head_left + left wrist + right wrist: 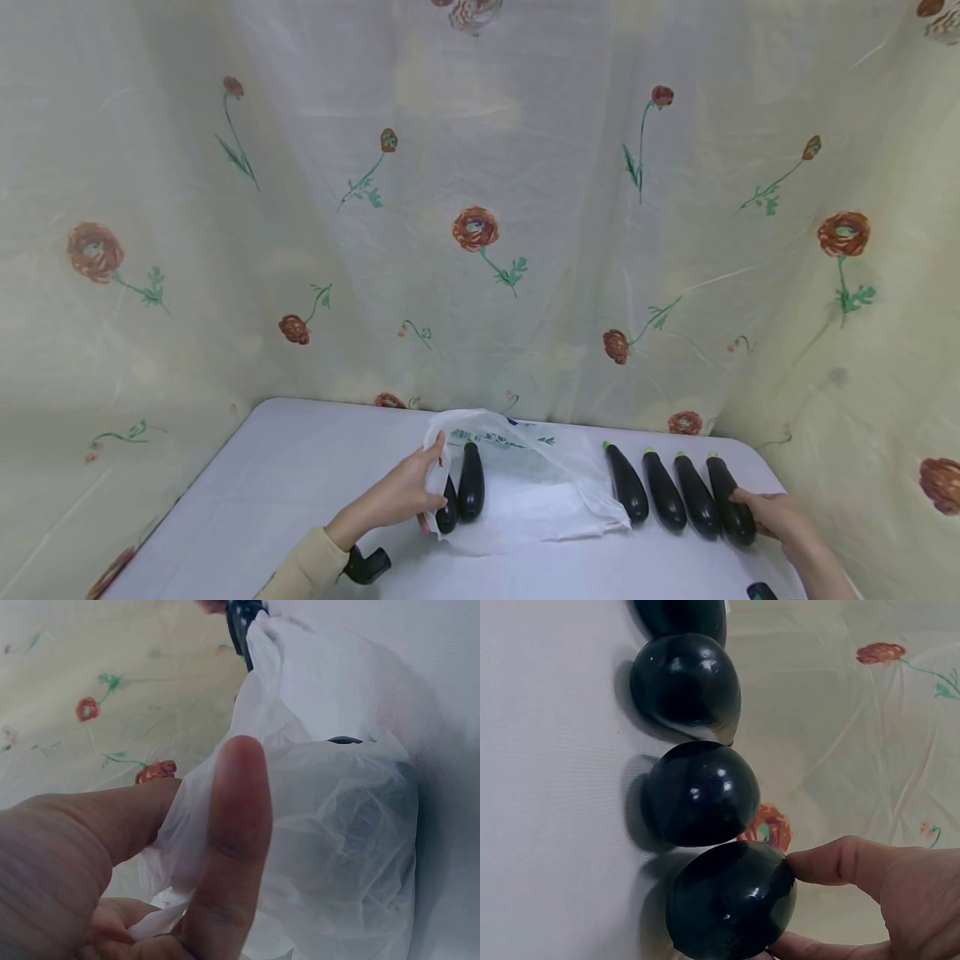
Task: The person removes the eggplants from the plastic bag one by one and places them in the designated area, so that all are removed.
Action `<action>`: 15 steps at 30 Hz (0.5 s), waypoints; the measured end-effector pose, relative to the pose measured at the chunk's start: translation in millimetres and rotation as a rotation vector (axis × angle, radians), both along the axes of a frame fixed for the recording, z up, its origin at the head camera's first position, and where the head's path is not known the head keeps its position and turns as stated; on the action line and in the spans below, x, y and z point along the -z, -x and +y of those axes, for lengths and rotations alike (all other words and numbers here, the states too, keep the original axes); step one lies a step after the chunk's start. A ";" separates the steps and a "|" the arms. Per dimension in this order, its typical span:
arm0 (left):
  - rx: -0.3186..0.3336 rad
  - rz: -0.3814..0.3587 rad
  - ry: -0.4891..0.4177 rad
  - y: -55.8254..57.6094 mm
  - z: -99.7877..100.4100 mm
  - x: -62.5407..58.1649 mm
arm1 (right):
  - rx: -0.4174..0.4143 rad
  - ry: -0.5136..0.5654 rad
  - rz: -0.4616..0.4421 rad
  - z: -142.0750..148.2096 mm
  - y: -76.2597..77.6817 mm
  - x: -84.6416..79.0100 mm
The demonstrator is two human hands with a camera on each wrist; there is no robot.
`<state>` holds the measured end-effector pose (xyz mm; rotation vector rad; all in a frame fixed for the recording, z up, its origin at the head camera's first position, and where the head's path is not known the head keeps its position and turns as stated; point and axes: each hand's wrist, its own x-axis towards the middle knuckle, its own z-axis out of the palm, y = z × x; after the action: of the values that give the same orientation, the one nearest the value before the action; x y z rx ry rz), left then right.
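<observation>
My left hand (405,490) grips the edge of a thin white plastic bag (536,508) that lies on the table with its mouth held up. Inside its left part rest two dark eggplants, one (471,483) in fuller view and another (447,506) partly hidden by the hand and the plastic. In the left wrist view, the bag film (337,847) bunches between thumb and fingers. At the far right, my right hand (783,518) holds the outermost eggplant (731,504) by its thick lower end. The right wrist view shows thumb and fingers on either side of that eggplant (731,904).
Left of the held eggplant lie several more in a row, such as one (696,497) right beside it and one (628,483) against the bag's right edge. They rest on a white-covered table (300,467). Behind stands a flower-printed curtain (555,333).
</observation>
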<state>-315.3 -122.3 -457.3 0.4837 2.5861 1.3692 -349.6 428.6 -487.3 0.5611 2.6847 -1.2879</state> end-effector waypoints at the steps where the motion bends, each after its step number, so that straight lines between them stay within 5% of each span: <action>1: 0.002 0.004 -0.002 0.1 -0.1 0.2 | 0.011 -0.005 -0.007 -0.3 0.8 1.1; 15: -0.003 -0.004 -0.005 -1.1 1.5 0.7 | 0.036 -0.013 0.041 -0.1 -0.2 9.9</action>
<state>-314.2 -120.8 -458.0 0.4776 2.5815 1.3760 -349.3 428.6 -497.2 0.5943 2.7295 -1.3064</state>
